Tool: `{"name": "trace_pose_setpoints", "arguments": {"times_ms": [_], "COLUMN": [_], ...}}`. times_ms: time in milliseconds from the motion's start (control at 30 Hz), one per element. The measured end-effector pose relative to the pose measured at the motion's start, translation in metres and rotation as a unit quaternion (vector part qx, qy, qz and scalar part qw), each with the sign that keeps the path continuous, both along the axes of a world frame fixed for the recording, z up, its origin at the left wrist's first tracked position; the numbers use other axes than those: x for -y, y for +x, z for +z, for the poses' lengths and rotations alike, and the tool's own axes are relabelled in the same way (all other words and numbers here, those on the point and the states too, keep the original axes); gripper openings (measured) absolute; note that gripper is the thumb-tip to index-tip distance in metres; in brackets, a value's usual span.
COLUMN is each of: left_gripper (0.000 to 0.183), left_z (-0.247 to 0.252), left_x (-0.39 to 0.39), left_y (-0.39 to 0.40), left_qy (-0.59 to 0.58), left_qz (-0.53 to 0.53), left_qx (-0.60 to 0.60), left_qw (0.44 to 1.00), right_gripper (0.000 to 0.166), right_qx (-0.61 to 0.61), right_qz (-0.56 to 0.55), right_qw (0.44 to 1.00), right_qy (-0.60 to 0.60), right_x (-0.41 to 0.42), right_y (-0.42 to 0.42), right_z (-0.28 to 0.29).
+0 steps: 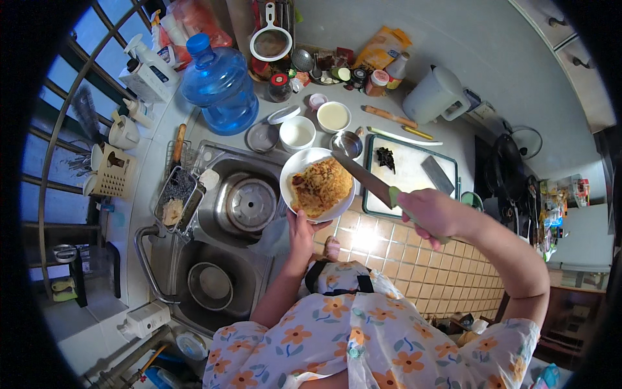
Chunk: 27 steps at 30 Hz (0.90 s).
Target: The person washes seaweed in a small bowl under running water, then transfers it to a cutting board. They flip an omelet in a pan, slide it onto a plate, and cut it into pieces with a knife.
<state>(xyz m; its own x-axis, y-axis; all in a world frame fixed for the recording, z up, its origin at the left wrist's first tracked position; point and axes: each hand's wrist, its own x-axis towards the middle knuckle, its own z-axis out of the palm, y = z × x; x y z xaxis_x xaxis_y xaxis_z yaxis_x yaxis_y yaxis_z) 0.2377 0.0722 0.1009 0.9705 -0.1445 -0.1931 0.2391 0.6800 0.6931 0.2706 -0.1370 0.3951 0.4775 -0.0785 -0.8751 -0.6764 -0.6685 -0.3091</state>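
My left hand (303, 235) grips the near rim of a white plate (287, 170), thumb on top and fingers beneath. A browned, omelette-like food (322, 188) covers most of the plate. In my right hand (430, 214) is a kitchen knife (365, 179) with a green handle, its blade pointing up and left. The blade's tip reaches over the plate's far right edge; whether it touches the food I cannot tell. To the right, a white cutting board (407, 187) with a dark green rim bears a small heap of dark strips (385, 159) and a grey rectangular slab (437, 174).
A double steel sink (206, 194) lies to the left, with a curved faucet (146, 262). Beyond the plate stand white bowls (297, 133), a steel bowl (346, 144) and a blue water jug (221, 87). An electric kettle (430, 95) and a black pan (503, 163) are on the right.
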Motion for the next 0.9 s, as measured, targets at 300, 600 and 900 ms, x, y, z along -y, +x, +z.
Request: {"name": "trace_pose_setpoints", "arguments": {"times_ms": [300, 600, 900], "left_gripper": [0.047, 0.052, 0.06], "left_z": [0.011, 0.005, -0.011], "left_x": [0.0, 0.003, 0.003], "left_y": [0.001, 0.004, 0.003], "left_qy": [0.002, -0.008, 0.023], "left_qz": [0.007, 0.013, 0.005], "left_qx": [0.007, 0.041, -0.003], "left_qw": [1.0, 0.999, 1.0], "right_gripper": [0.049, 0.047, 0.05], "right_qx": [0.219, 0.255, 0.123], "right_qz": [0.151, 0.181, 0.133], "right_qw": [0.963, 0.947, 0.982], "right_qy": [-0.05, -0.068, -0.047], "right_x": [-0.014, -0.009, -0.023], "right_y": [-0.034, -0.04, -0.033], "right_z": [-0.076, -0.088, -0.068]}}
